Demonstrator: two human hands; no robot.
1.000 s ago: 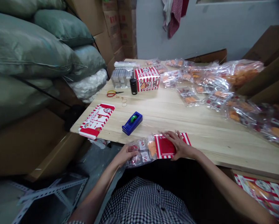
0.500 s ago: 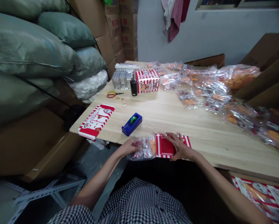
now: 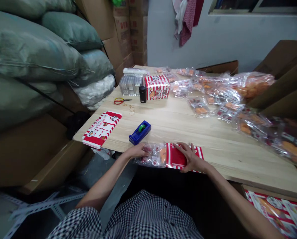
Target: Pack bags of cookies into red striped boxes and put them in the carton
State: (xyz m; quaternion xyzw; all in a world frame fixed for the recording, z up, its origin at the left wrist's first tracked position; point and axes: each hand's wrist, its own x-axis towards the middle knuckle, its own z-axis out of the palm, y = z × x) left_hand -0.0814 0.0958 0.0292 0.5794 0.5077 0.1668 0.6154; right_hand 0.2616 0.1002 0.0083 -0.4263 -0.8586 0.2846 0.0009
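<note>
At the table's front edge, my left hand (image 3: 136,151) has its fingers closed on the left end of a clear plastic bag (image 3: 155,160). Small dark red and white packets and orange pieces show through the film. The bag's right end meets the left edge of a red-and-white striped carton (image 3: 172,156), which lies low on the table; whether the bag reaches inside I cannot tell. My right hand (image 3: 192,159) spans that carton from above, fingers spread toward its far edge and thumb at its near edge. Beyond my left hand sits a blue tape dispenser (image 3: 140,132) with green tape.
Flat printed cartons (image 3: 102,129) lie at the table's left edge. Scissors (image 3: 122,100), a black canister (image 3: 142,94), a made-up striped box (image 3: 157,87) and clear plastic cases (image 3: 131,84) are at the back. Several filled bags (image 3: 228,111) cover the right side.
My left hand has shifted slightly away from my body, and the bag's left end has moved with it. My right hand stays in place on the carton.
</note>
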